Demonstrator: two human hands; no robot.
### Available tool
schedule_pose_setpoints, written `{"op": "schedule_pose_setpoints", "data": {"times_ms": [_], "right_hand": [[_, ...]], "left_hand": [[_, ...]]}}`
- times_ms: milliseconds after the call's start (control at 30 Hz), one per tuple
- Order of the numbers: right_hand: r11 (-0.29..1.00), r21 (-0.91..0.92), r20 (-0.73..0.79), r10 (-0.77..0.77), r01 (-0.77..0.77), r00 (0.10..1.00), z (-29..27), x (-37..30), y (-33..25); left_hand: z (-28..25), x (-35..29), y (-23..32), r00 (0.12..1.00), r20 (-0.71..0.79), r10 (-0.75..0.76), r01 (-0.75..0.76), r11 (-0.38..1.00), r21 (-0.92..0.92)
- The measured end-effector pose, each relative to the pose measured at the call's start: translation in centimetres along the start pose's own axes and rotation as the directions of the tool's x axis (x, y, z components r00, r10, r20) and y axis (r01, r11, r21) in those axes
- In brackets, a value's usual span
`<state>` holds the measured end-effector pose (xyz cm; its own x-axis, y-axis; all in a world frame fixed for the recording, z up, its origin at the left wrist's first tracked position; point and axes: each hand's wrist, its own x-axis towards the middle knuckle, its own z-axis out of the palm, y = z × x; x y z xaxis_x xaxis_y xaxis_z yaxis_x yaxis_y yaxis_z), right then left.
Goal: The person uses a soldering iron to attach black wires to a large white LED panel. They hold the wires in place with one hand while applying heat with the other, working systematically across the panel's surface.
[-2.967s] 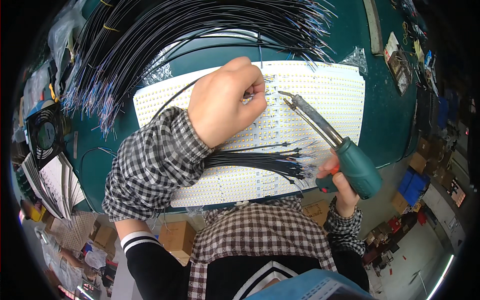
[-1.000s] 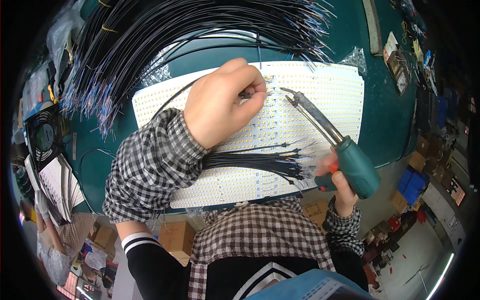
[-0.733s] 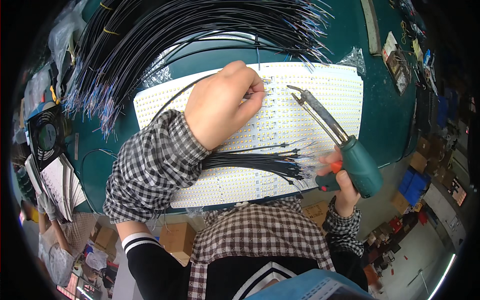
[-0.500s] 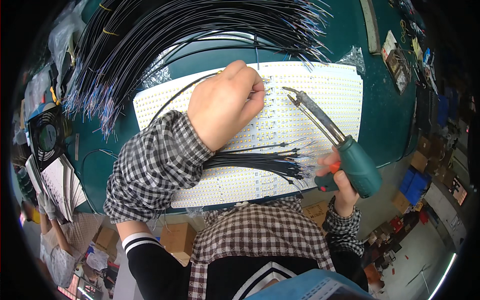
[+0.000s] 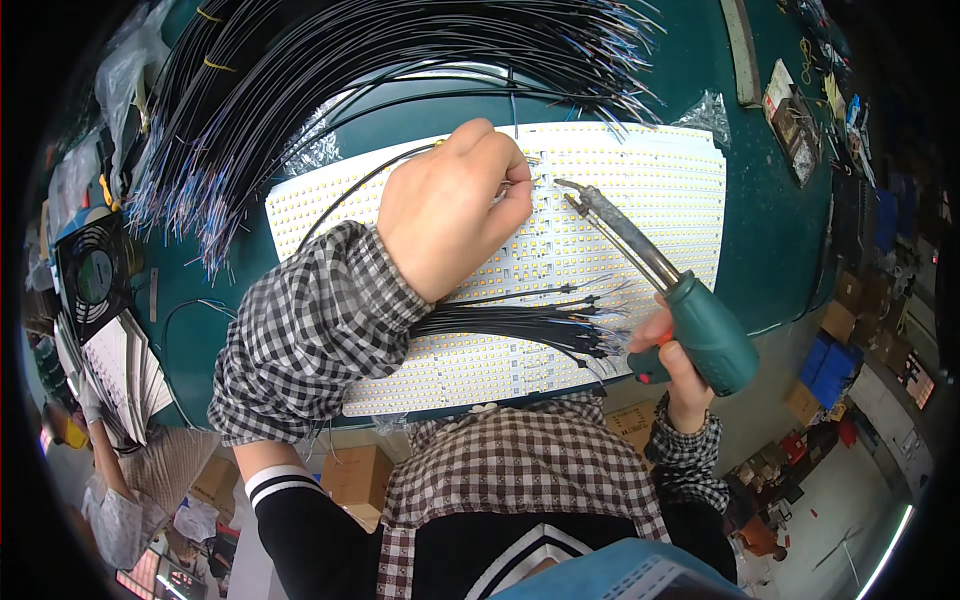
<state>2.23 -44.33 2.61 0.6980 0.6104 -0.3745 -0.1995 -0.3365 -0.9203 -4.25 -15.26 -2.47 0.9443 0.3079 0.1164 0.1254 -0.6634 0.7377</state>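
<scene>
White LED panels (image 5: 650, 215), dotted with rows of yellow chips, lie stacked in front of me. My left hand (image 5: 450, 215) rests on the top panel, its thumb and fingers pinched around a black cable (image 5: 345, 196). Bare wire ends poke out just past those fingertips; the grip point itself is mostly hidden. In my right hand (image 5: 685, 380) is a green-handled soldering gun (image 5: 712, 338), pointed up and left. Its tip hovers close to the middle strip of the panel, right of my left fingertips. Whether the tip touches the panel I cannot tell.
A short bundle of black cables (image 5: 490, 322) lies across the panels below my left hand. Beyond them, a big curved bundle of cables (image 5: 300, 70) covers the green table (image 5: 770, 230). At left are a black fan (image 5: 95, 275) and a co-worker's arm (image 5: 108, 460).
The soldering gun in my right hand has moved slightly left and its tip is closer to my left fingertips. My left hand has hardly moved. The co-worker's arm at left has shifted.
</scene>
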Motion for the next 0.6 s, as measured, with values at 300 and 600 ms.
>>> {"op": "schedule_pose_setpoints", "data": {"times_ms": [300, 600], "right_hand": [[0.995, -0.094, 0.036, 0.018, -0.014, 0.999, -0.06, 0.09, 0.22], [0.989, -0.144, 0.040, -0.012, 0.018, 0.999, -0.03, 0.44, 0.41]], "left_hand": [[0.16, 0.04, 0.18, 1.000, 0.001, -0.025, 0.025, 1.000, 0.004], [0.17, 0.13, 0.13, 0.999, 0.005, -0.032, 0.032, 0.999, -0.007]]}}
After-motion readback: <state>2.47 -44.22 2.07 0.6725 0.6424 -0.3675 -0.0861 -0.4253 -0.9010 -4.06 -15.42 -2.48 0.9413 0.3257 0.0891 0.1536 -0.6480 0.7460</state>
